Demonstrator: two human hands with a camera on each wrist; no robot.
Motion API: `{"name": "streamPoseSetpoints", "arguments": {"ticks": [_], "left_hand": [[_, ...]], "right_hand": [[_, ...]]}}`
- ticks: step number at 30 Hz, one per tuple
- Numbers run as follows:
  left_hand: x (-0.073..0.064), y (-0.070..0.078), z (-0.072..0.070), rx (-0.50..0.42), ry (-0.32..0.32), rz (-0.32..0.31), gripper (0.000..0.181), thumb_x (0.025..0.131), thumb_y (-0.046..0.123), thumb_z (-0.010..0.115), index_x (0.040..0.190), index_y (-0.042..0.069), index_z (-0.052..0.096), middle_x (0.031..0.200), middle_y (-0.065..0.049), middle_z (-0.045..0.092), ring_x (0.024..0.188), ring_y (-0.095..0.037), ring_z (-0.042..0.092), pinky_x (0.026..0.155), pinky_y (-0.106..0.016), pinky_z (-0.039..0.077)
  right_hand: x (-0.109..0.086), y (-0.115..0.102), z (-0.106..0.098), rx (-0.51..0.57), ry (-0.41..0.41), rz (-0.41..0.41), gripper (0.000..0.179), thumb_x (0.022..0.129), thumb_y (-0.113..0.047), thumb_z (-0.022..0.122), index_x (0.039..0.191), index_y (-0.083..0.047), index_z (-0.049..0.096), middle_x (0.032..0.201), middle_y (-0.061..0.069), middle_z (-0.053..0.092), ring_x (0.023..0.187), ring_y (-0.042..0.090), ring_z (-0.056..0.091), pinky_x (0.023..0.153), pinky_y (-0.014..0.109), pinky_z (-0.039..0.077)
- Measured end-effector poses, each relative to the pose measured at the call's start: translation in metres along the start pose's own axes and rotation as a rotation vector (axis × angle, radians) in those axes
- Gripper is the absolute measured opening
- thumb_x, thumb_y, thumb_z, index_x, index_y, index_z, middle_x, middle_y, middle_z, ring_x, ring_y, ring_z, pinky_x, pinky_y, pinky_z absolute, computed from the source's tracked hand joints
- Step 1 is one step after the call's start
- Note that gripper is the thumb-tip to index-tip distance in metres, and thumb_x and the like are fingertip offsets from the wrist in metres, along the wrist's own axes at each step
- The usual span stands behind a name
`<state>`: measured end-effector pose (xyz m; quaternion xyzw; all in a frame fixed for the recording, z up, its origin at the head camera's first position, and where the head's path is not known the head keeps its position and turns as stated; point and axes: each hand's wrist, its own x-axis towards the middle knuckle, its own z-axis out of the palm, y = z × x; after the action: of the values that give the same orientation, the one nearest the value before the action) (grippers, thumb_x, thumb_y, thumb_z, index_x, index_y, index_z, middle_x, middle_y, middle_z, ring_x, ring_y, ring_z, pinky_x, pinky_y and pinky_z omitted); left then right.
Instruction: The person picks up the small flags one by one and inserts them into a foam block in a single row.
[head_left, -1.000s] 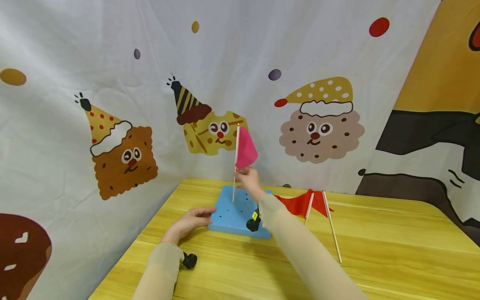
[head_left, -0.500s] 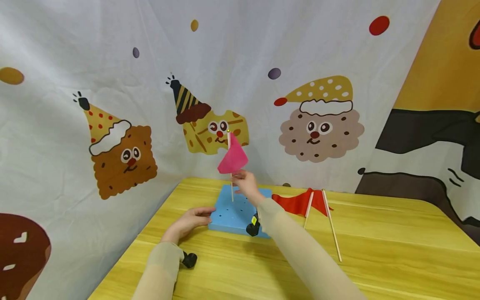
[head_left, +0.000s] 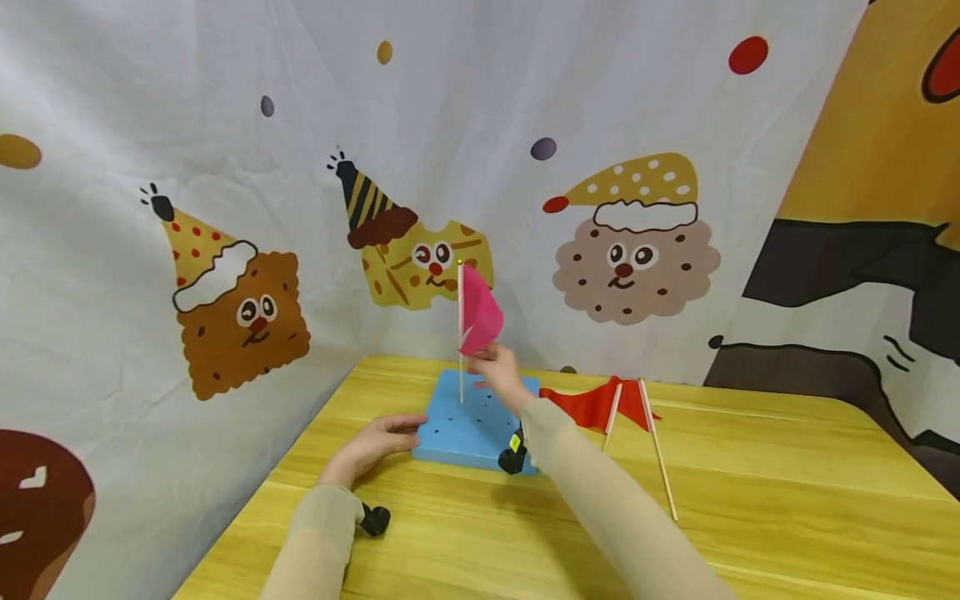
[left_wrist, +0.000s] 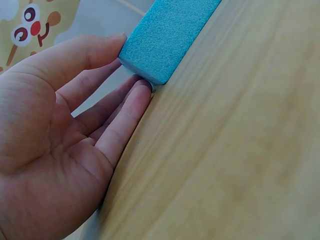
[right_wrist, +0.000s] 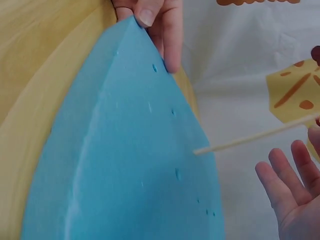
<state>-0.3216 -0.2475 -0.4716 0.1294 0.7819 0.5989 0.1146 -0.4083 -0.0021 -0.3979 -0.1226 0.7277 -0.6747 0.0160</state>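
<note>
My right hand (head_left: 495,371) pinches the thin wooden stick of a pink flag (head_left: 478,312) just below its cloth. The stick (right_wrist: 235,140) points down at a blue foam block (head_left: 457,429) dotted with small holes. In the right wrist view its lower tip is visible near a hole; whether it touches the foam I cannot tell. Three fingers of the right hand are spread, and its grip lies partly out of frame there. My left hand (left_wrist: 65,125) rests against the block's near left corner. Its fingers are fairly straight, with thumb and fingertips touching the edge.
Two red triangular flags (head_left: 592,407) on wooden sticks lie right of the block; my right forearm partly hides them. The wooden table (head_left: 750,467) meets a white curtain (head_left: 517,67) with cartoon prints behind. A black wrist device (head_left: 375,521) hangs by the left sleeve.
The pink flag's top has tipped left and then come nearly upright, its cloth flipping over and back. Its lower tip stays over the block. The left hand keeps its place.
</note>
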Motion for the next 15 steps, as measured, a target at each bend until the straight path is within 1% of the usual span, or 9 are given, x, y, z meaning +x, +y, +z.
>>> {"name": "streamPoseSetpoints", "arguments": {"ticks": [3,6,10,14,15], "left_hand": [[0.0,0.001,0.001,-0.003,-0.006,0.004,0.05,0.095,0.015,0.064,0.142,0.005,0.05,0.146,-0.016,0.044,0.133,-0.036,0.04,0.106,-0.045,0.037],[-0.001,0.001,0.0,-0.002,-0.014,0.011,0.05,0.095,0.015,0.064,0.142,0.004,0.049,0.146,-0.017,0.044,0.132,-0.036,0.041,0.106,-0.045,0.037],[-0.001,0.0,-0.001,0.005,-0.023,0.016,0.051,0.095,0.016,0.064,0.143,0.004,0.048,0.147,-0.017,0.042,0.132,-0.037,0.04,0.106,-0.047,0.036],[-0.001,-0.001,-0.002,0.003,-0.032,0.023,0.052,0.095,0.016,0.064,0.143,0.003,0.047,0.148,-0.018,0.041,0.134,-0.038,0.038,0.106,-0.047,0.037],[-0.001,-0.001,-0.002,0.003,-0.034,0.026,0.052,0.096,0.016,0.064,0.143,0.003,0.047,0.148,-0.019,0.04,0.134,-0.039,0.037,0.106,-0.048,0.037]], "right_hand": [[-0.003,-0.001,-0.013,0.018,-0.004,-0.003,0.031,0.095,-0.012,0.063,0.123,0.001,0.06,0.115,0.017,0.064,0.101,0.038,0.064,0.08,0.047,0.056],[-0.007,-0.002,-0.033,0.019,-0.018,-0.019,0.029,0.095,-0.01,0.063,0.122,0.0,0.062,0.115,0.018,0.065,0.103,0.042,0.062,0.082,0.05,0.054],[-0.015,-0.005,-0.068,-0.004,-0.028,-0.011,0.029,0.094,-0.012,0.064,0.121,0.0,0.063,0.114,0.017,0.065,0.101,0.043,0.063,0.083,0.05,0.054],[-0.029,-0.006,-0.105,-0.044,-0.003,0.031,0.03,0.094,-0.016,0.065,0.12,-0.001,0.064,0.11,0.016,0.065,0.095,0.04,0.065,0.082,0.045,0.055],[-0.033,-0.006,-0.114,-0.054,0.003,0.043,0.03,0.094,-0.016,0.065,0.12,-0.001,0.064,0.111,0.017,0.065,0.095,0.041,0.064,0.082,0.046,0.055]]}}
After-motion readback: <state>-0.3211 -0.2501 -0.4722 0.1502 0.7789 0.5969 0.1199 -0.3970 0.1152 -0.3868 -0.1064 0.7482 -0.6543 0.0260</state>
